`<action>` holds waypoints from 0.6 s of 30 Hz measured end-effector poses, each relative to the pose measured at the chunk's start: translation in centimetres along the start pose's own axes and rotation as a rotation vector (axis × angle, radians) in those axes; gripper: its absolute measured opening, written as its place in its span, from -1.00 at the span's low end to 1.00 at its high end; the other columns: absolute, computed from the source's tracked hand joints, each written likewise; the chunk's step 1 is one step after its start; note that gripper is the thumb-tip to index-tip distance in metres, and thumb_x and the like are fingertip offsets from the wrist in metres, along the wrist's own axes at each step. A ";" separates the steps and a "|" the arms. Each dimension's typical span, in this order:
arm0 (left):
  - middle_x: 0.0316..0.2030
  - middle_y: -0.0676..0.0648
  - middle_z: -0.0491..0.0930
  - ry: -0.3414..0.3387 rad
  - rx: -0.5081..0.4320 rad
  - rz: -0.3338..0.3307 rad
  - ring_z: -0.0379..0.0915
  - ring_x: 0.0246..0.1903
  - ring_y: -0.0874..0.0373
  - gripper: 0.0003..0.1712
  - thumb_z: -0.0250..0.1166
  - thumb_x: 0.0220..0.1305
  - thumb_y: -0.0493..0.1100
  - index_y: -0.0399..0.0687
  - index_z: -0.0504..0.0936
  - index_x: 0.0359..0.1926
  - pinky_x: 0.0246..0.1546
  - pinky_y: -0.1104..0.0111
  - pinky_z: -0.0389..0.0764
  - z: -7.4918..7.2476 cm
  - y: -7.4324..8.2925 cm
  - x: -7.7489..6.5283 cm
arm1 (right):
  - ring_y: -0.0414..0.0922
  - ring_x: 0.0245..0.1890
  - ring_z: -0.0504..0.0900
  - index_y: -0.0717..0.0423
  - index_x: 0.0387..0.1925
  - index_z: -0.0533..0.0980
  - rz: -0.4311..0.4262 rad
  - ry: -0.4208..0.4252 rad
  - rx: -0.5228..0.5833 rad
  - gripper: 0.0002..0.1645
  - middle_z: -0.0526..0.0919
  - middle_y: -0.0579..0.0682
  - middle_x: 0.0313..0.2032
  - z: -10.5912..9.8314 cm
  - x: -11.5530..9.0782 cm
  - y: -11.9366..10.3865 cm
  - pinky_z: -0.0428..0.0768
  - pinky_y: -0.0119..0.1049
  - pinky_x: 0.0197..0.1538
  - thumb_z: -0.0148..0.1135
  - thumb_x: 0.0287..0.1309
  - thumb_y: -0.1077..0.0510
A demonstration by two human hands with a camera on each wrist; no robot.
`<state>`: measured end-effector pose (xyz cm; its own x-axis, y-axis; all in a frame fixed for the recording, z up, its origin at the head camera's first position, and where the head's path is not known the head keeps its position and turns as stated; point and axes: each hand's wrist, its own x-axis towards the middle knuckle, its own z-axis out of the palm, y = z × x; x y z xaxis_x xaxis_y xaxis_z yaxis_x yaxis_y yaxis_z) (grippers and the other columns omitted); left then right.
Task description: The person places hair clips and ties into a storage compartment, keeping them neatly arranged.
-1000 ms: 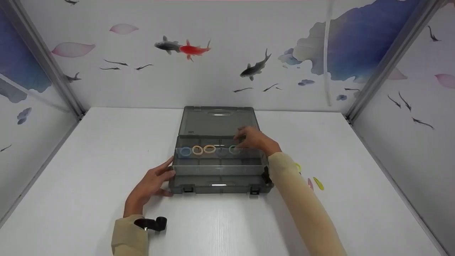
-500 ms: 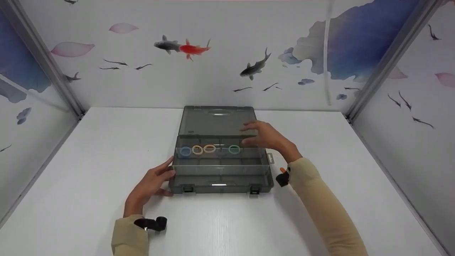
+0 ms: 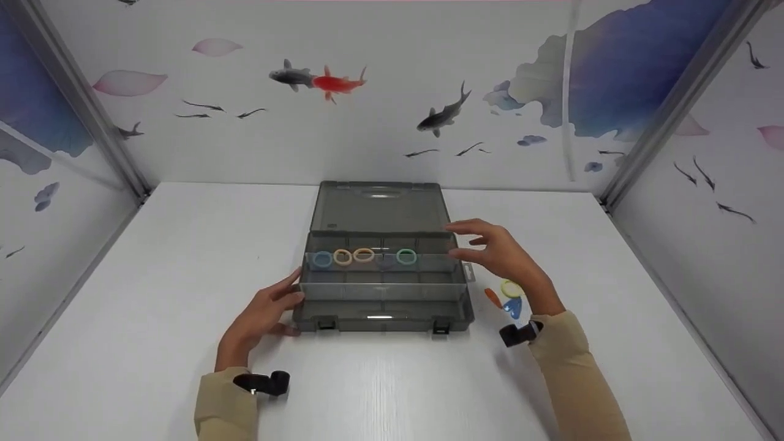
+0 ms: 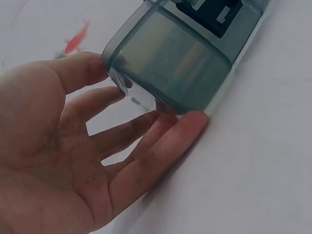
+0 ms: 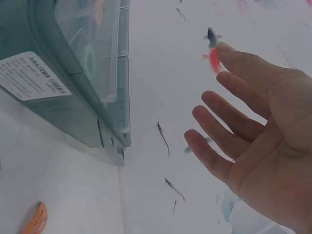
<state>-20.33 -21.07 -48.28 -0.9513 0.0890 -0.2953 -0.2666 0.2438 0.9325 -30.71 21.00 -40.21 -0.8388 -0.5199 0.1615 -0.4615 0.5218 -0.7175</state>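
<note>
A grey see-through plastic box (image 3: 416,320) stands open on the white table, its lid (image 3: 380,211) laid back. In its upper, clear tray, rings that look like hair ties lie in a row: a blue ring (image 3: 314,260), two peach rings (image 3: 355,255), a faint purple one and a green ring (image 3: 398,257). My left hand (image 3: 263,312) rests with spread fingers against the box's left end; the left wrist view shows its fingertips (image 4: 197,119) touching the wall. Past the box's right side my right hand (image 3: 502,252) hovers with nothing in it, fingers apart.
Right of the box lie an orange hair clip (image 3: 493,298), a blue hair clip (image 3: 513,307) and a yellow ring (image 3: 503,289), partly behind the right wrist. A white wall (image 3: 367,147) printed with fish closes off the table's back edge.
My right hand has drawn back from over the tray, out to the right, leaving the green ring in the tray. The left hand stays at the box's left end.
</note>
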 end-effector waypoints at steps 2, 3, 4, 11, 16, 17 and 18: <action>0.57 -0.25 0.00 -0.003 -0.002 0.001 0.12 0.48 -0.30 -0.29 0.05 0.54 -0.05 0.32 0.01 0.59 -0.08 0.10 0.75 0.0 0.0 0.0 | 0.10 0.33 0.48 0.01 0.30 0.51 0.012 0.037 0.020 -0.42 0.51 0.08 0.31 -0.2 -0.7 0.6 0.49 0.12 0.35 0.36 0.25 0.09; 0.57 -0.25 0.00 -0.007 -0.001 0.001 0.11 0.48 -0.30 -0.29 0.05 0.54 -0.05 0.32 0.00 0.59 -0.08 0.10 0.75 -0.1 0.1 -0.1 | 0.09 0.31 0.49 0.02 0.29 0.52 0.020 0.055 0.028 -0.43 0.52 0.08 0.30 -0.4 -1.1 0.9 0.50 0.12 0.34 0.36 0.25 0.10; 0.57 -0.25 0.00 -0.008 -0.002 0.001 0.11 0.48 -0.30 -0.29 0.06 0.54 -0.05 0.32 0.01 0.59 -0.08 0.10 0.75 -0.1 0.1 -0.1 | 0.09 0.30 0.51 0.03 0.28 0.52 0.028 0.072 0.032 -0.44 0.54 0.09 0.29 -0.5 -1.4 1.2 0.51 0.12 0.33 0.36 0.25 0.10; 0.57 -0.26 0.01 -0.008 0.013 0.011 0.11 0.48 -0.31 -0.28 0.05 0.55 -0.04 0.30 -0.02 0.59 -0.09 0.10 0.76 -0.1 0.2 0.0 | 0.13 0.28 0.52 0.07 0.27 0.52 0.118 0.112 0.031 -0.44 0.54 0.13 0.28 -1.9 -3.0 3.2 0.51 0.13 0.32 0.36 0.26 0.07; 0.56 -0.26 0.03 -0.005 -0.007 0.014 0.14 0.47 -0.29 -0.29 0.06 0.54 -0.06 0.31 0.00 0.59 -0.11 0.12 0.76 0.1 0.2 0.0 | 0.18 0.33 0.45 0.07 0.32 0.47 0.201 0.093 0.017 -0.36 0.46 0.16 0.34 -2.9 -4.3 4.5 0.49 0.15 0.34 0.37 0.25 0.00; 0.56 -0.26 0.04 -0.006 -0.013 0.016 0.16 0.47 -0.28 -0.29 0.06 0.54 -0.06 0.31 0.01 0.59 -0.12 0.12 0.76 0.1 0.2 0.0 | 0.19 0.33 0.45 0.06 0.34 0.46 0.220 0.085 0.012 -0.33 0.44 0.16 0.36 -3.1 -4.6 4.8 0.49 0.16 0.34 0.37 0.24 -0.02; 0.56 -0.26 0.04 -0.008 -0.016 0.018 0.16 0.46 -0.28 -0.29 0.07 0.54 -0.05 0.31 0.02 0.58 -0.12 0.13 0.76 0.2 0.2 0.0 | 0.20 0.34 0.44 0.05 0.35 0.45 0.243 0.078 0.008 -0.32 0.42 0.16 0.37 -3.3 -4.9 5.1 0.49 0.17 0.33 0.37 0.24 -0.05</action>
<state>-20.36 -20.84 -48.14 -0.9547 0.1012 -0.2797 -0.2516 0.2266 0.9409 -29.91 28.44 -42.47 -0.9447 -0.3261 0.0350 -0.2416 0.6197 -0.7467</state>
